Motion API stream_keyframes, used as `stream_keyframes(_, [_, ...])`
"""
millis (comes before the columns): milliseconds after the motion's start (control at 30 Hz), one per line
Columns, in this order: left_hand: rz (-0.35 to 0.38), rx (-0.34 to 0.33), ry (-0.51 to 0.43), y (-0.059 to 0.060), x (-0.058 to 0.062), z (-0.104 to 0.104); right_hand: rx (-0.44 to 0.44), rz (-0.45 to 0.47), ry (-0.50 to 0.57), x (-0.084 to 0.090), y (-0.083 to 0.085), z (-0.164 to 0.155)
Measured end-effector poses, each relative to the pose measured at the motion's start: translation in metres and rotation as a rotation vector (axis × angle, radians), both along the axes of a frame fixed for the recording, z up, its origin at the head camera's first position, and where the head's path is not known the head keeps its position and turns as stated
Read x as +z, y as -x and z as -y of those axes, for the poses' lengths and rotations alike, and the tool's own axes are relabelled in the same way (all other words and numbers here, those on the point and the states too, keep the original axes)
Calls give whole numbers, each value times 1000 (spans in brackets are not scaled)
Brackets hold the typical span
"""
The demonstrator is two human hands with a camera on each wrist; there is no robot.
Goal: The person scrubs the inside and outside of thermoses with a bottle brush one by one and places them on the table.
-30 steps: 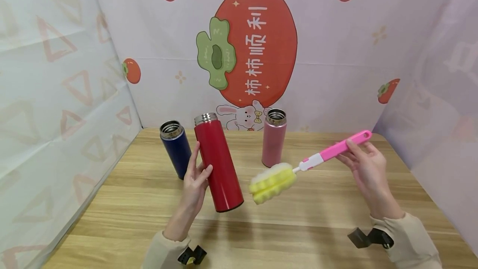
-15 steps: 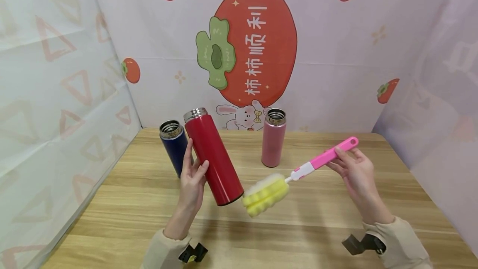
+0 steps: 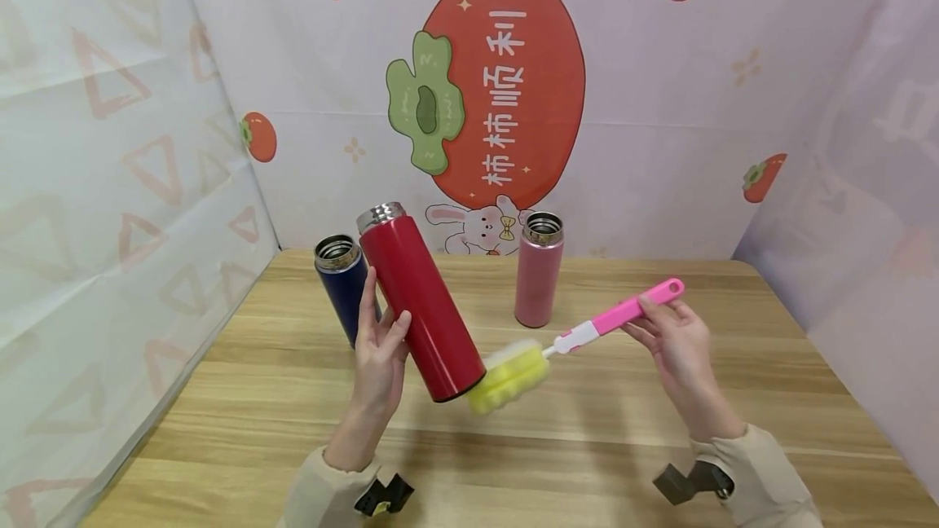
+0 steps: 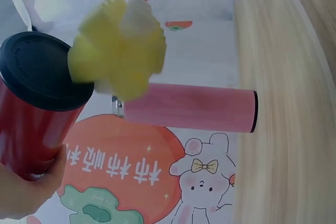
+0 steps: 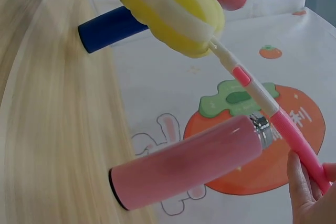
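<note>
My left hand [image 3: 381,353] grips a red flask [image 3: 418,308], lifted off the table and tilted with its steel mouth up to the left; its black base [image 4: 39,69] fills the left wrist view. My right hand [image 3: 675,341] holds the pink handle [image 3: 634,308] of a bottle brush [image 5: 262,95]. Its yellow sponge head [image 3: 508,376] touches the red flask's lower end; the sponge head [image 4: 118,59] [image 5: 168,9] also shows in both wrist views.
A dark blue flask [image 3: 343,283] stands open just behind my left hand. A pink flask [image 3: 538,271] [image 4: 189,107] [image 5: 189,163] stands open near the back wall. The wooden table [image 3: 587,446] is fenced by printed cloth walls on the left, back and right.
The brush has swung left and down until its sponge meets the red flask's bottom end. The red flask has tilted further, its mouth moving left and up.
</note>
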State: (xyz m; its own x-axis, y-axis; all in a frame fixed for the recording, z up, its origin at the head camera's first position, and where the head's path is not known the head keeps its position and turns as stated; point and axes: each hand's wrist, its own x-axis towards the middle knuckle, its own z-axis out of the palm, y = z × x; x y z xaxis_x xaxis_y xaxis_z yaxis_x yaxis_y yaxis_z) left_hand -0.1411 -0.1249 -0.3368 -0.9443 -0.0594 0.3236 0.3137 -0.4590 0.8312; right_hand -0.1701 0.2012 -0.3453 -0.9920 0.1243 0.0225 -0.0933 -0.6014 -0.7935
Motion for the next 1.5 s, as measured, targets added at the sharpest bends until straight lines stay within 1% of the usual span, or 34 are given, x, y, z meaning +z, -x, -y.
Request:
stream_keyframes(100, [-19,2,-3,0,2,-2,-5,31,-19,-2,0,7])
stream_keyframes(267, [-28,20,5,0,4,-5,1,74,-54,-4,0,19])
stream_keyframes(467, [-29,69,15,-1,5,-8,10,99,-58,-7,0,28])
stream_keyframes(567, [-56,91,14,0,4,-9,10,109,-75,-8,0,30])
stream_keyframes(667, [-107,106,6,1,3,-10,19,112,-86,-9,-1,31])
stream_keyframes(767, [-150,121,9,3,1,-10,35,105,-85,-9,-2,30])
stream_keyframes(867, [-164,135,26,3,0,-10,35,82,-78,-8,-3,29])
stream_keyframes(1100, [-170,170,83,3,-3,-8,6,27,-24,-3,-8,15])
stream_keyframes(1200, [-174,177,93,3,-5,-6,-7,10,1,-1,-8,7])
stream_keyframes(1400, [-163,166,95,1,-6,-4,-17,-19,47,1,-8,-5])
stream_keyframes(1500, [-148,158,94,0,-5,-3,-20,-21,50,1,-7,-9])
